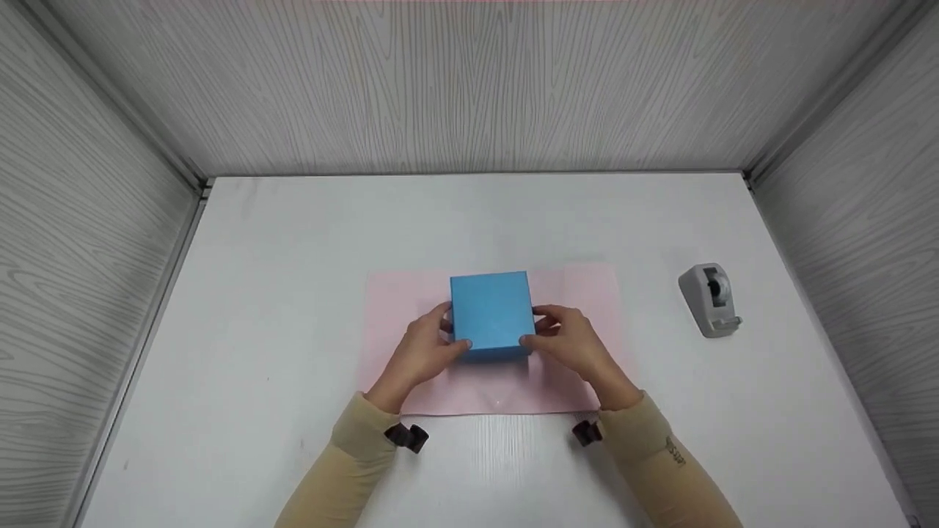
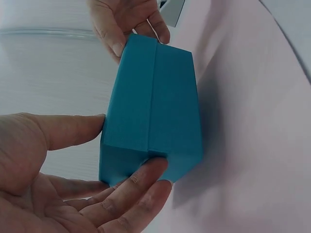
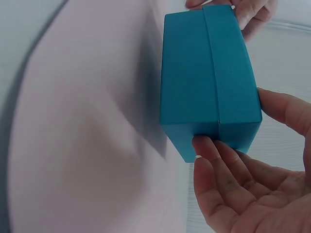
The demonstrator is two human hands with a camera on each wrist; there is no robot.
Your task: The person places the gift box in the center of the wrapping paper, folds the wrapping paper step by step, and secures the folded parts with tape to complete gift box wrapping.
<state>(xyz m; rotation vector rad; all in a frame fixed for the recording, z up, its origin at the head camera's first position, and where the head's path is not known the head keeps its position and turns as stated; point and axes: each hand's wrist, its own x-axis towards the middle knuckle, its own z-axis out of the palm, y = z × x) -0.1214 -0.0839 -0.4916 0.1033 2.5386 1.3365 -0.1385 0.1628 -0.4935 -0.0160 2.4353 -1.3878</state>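
Blue box (image 1: 490, 312) sat over the middle of the pink sheet (image 1: 469, 396), lid up; couldn't tell if its bottom touched the sheet. My left hand (image 1: 425, 345) grasped the box's left end, thumb at the lid's edge, fingers (image 2: 129, 194) bent against the end face. My right hand (image 1: 572, 341) gripped the opposite end likewise, fingers (image 3: 226, 179) on the side, thumb by the lid. A shadow fell on the sheet beside the box. Grey tape dispenser (image 1: 708, 308) stood on the white counter (image 1: 257, 293), right of the sheet, apart from it. My tan sleeves (image 1: 345, 455) and black wrist cameras (image 1: 407, 437) were on the sheet's near side. Grey wood-grain wall (image 1: 477, 88) rose beyond the sheet.
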